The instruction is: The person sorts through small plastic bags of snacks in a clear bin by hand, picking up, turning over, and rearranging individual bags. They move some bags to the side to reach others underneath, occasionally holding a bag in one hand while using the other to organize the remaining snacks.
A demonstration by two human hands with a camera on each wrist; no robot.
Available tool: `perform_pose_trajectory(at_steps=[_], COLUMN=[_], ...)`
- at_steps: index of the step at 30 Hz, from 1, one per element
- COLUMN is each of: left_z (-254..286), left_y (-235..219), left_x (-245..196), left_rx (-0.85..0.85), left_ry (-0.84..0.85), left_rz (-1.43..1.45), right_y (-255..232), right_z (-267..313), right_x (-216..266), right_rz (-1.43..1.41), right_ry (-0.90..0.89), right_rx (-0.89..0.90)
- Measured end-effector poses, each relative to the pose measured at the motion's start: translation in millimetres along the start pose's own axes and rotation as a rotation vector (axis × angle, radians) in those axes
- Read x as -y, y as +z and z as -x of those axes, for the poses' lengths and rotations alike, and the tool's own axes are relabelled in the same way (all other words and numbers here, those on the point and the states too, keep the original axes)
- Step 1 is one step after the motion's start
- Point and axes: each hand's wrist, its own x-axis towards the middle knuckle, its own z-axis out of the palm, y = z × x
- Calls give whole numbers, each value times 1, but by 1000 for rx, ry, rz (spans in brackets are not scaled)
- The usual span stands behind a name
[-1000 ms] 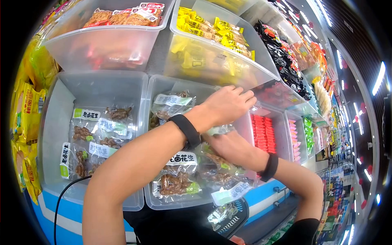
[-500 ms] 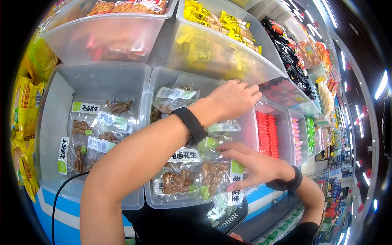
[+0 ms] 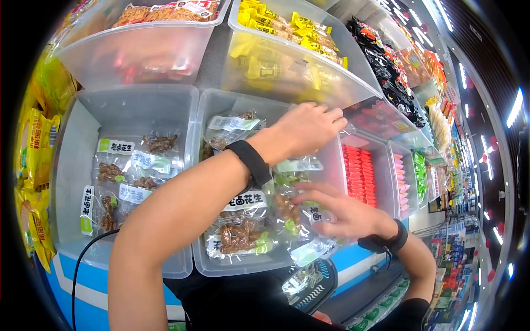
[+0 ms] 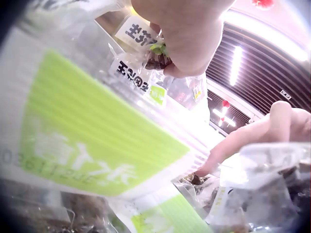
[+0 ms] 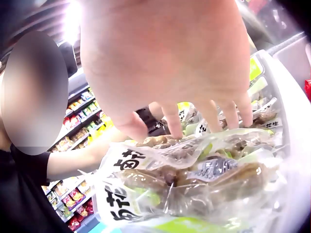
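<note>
Clear packets of brown braised peanuts point(image 3: 238, 237) with white and green labels lie in the right-hand front tub point(image 3: 205, 251). My left hand point(image 3: 312, 129) reaches across to the tub's far right corner, fingers bent down. In the left wrist view, its thumb and fingers pinch a peanut packet point(image 4: 158, 59); a large green label point(image 4: 97, 131) fills the foreground. Nearer to me, my right hand point(image 3: 348, 215) is over a peanut packet point(image 3: 290, 212), thumb and fingers spread. The right wrist view shows its loosely extended fingers point(image 5: 214, 116) reaching down onto the packets.
To the left stands another tub point(image 3: 83, 127) with several peanut packets. Behind are tubs of yellow-wrapped snacks point(image 3: 270, 33) and red-and-white packs point(image 3: 165, 14). Red packets point(image 3: 359, 176) fill a tub at the right. A black cable point(image 3: 77, 276) hangs at the left front.
My right hand came out from beneath the left forearm and moved right and nearer me. The peanut packet by it has shifted and turned. My left hand stays at the far corner.
</note>
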Motion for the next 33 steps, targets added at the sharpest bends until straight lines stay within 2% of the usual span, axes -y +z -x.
perform_pose_trajectory(at_steps=[7, 10, 12, 14, 16, 17, 18, 20, 21, 22, 25, 26, 28, 29, 30, 31, 33], left_z=[1, 1, 1, 1, 1, 0, 1, 1, 1, 1, 1, 2, 1, -1, -4, -8, -21], left_y=[0, -1, -2, -2, -1, -1, -1, -2, -3, -3, -1, -1, -5, -9, -18, -27, -46], left_x=[1, 1, 2, 1, 1, 1, 1, 1, 2, 2, 5, 6, 5, 4, 1, -2, -1], left_rx=[1, -5, 6, 18, 30, 29, 38, 45, 43, 41, 19, 20, -35, -32, -10, 12, 2], left_ry=[-17, -23, -23, -19, -42, -38, -48, -57, -54, -51, -67, -69, -110, -100, -165, -233, -165], left_rz=[31, 33, 28, 30, 43, 41, 51, 58, 62, 65, 104, 98, 238, 232, 327, 425, 438], right_y=[9, 5, 7, 8, 9, 11, 10, 7, 10, 9, 9, 12, 21, 27, 43, 50, 70], right_z=[4, 9, 13, 18, 22, 22, 24, 32, 34, 39, 44, 43, 42, 39, 31, 25, 10], right_x=[22, 35, 43, 50, 57, 56, 55, 50, 42, 41, 51, 53, 60, 72, 74, 84, 86], right_rz=[111, 116, 192, 280, 361, 402, 404, 344, 382, 384, 447, 447, 700, 822, 910, 960, 1031], right_ry=[-22, -34, 30, -18, 40, -74, -72, 75, -5, -7, -42, -49, -351, -395, -435, -411, -393], right_rx=[-61, -18, 45, 24, 25, -139, -143, -220, -360, -362, -548, -549, -649, -631, -713, -656, -575])
